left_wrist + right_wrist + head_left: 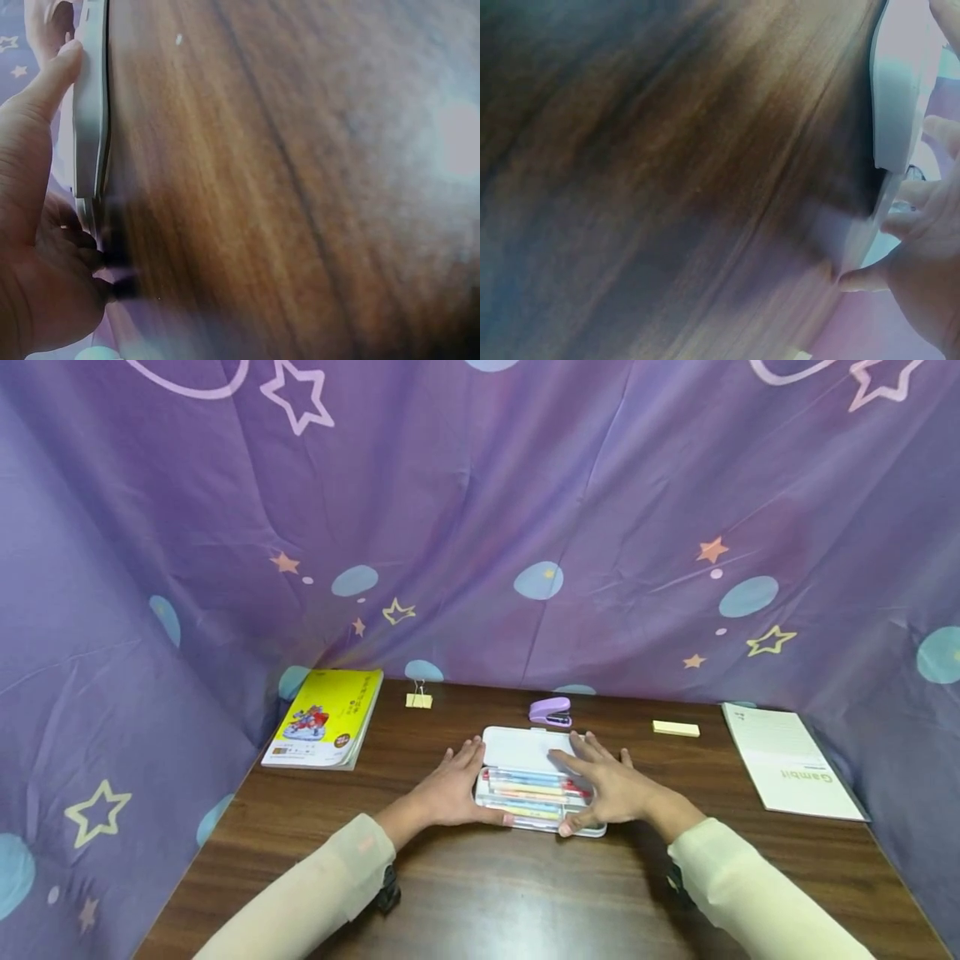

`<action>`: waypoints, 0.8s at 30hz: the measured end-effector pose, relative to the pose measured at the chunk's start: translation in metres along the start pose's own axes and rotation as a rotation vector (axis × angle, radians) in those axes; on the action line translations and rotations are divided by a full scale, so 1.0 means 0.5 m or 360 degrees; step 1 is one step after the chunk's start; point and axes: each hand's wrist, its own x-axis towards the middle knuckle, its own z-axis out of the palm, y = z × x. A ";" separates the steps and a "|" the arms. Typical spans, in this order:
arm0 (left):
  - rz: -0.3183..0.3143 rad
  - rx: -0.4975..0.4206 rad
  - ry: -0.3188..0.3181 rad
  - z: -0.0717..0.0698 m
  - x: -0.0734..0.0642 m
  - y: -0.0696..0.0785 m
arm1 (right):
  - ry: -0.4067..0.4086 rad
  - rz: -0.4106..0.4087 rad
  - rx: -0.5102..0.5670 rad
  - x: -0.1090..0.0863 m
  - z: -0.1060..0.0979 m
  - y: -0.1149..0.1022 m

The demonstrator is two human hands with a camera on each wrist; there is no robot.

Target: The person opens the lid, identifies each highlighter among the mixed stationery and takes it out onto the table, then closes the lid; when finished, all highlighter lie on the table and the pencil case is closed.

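A white pencil case (512, 746) lies on the table with its lid folded back, and several coloured pens (528, 788) are lined up inside. My left hand (450, 789) is at the case's left end, its thumb by the front edge and its straight fingers reaching back along the lid's side. At the right end, my right hand (621, 785) spreads its fingers over the corner of the lid, thumb at the front rim. The case's side wall (90, 120) is close to the left thumb in the left wrist view. In the right wrist view the fingers extend past the case (897, 97).
Behind the case sits a purple stapler (551, 711), with a yellow binder clip (418, 701) to its left and a pale yellow block (676, 728) to its right. A yellow book (341, 702) lies far left, a notebook (795, 768) far right. Purple curtains (480, 527) enclose the table.
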 end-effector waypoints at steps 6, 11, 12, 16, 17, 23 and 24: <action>-0.0027 0.0021 0.0008 -0.002 -0.001 0.004 | -0.0013 0.0005 0.0011 0.003 -0.007 -0.001; -0.0033 0.0039 0.0001 -0.003 -0.002 0.004 | 0.0090 -0.0022 -0.0107 0.004 -0.006 -0.016; -0.0033 0.0048 -0.0003 -0.003 -0.002 0.003 | 0.0136 -0.0034 -0.0144 0.007 -0.005 -0.023; -0.0036 0.0071 -0.0016 -0.007 -0.002 0.002 | 0.0365 -0.0143 -0.0225 0.019 0.001 -0.066; -0.0041 0.0076 -0.0019 -0.007 -0.001 0.002 | 0.0415 -0.0179 -0.0230 0.022 0.003 -0.078; -0.0071 0.0050 0.0006 -0.002 0.000 0.003 | 0.0579 -0.0288 -0.0296 0.035 0.025 -0.128; -0.0076 0.0038 0.0012 -0.001 -0.001 0.003 | 0.0596 -0.0282 -0.0305 0.036 0.030 -0.132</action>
